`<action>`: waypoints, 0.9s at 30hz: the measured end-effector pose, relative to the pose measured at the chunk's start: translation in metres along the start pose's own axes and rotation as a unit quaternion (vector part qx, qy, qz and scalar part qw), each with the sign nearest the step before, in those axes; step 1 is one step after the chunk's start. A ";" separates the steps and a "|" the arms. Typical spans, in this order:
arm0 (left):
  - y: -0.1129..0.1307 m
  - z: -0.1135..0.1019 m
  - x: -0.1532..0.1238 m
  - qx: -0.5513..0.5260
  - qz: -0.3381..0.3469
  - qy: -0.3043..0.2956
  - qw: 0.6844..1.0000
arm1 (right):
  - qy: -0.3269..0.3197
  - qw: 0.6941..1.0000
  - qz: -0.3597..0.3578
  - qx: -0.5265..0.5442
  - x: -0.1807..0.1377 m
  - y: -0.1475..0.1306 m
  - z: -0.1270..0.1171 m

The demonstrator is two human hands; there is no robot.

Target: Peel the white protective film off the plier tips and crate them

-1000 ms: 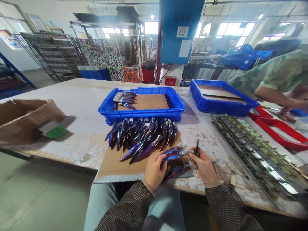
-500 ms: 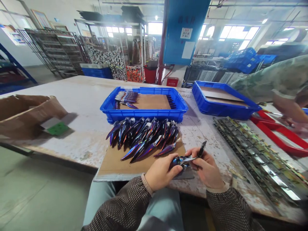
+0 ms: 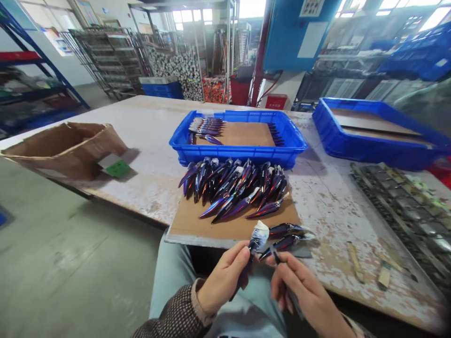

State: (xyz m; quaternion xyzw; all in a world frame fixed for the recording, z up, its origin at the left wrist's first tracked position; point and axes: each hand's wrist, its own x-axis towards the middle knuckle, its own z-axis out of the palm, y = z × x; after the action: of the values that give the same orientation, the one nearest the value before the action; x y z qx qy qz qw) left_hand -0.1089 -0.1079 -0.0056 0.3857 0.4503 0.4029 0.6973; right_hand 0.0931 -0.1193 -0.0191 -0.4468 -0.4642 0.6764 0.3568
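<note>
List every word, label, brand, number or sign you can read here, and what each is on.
No text is clearly legible.
Red box at the back: pale characters, too small to read.
Upper white sheet on the blue cabinet: printed marks, too blurred.
Green card: dark marks, unreadable.
Dark glossy pieces: any lettering is too small.

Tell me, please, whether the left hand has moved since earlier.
Yes, the left hand has moved toward the person's lap, past the near edge of the cardboard sheet.
</note>
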 end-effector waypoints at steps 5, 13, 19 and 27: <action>0.000 0.000 -0.012 -0.037 0.013 0.040 0.998 | -0.032 0.997 0.033 -0.055 -0.011 0.007 0.026; -0.003 -0.005 -0.026 -0.058 0.036 0.044 0.997 | -0.070 0.994 0.065 -0.051 -0.010 0.007 0.040; -0.007 -0.009 -0.031 -0.034 0.071 0.041 0.996 | -0.066 0.994 0.086 -0.019 -0.010 0.007 0.048; -0.022 -0.014 -0.042 0.017 0.171 0.036 0.985 | -0.054 0.994 0.091 -0.007 -0.016 0.019 0.054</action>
State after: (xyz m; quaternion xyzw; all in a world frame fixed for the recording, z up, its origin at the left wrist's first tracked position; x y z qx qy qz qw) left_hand -0.1287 -0.1522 -0.0159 0.4538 0.4091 0.5219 0.5952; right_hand 0.0474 -0.1567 -0.0239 -0.4528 -0.4447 0.7259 0.2651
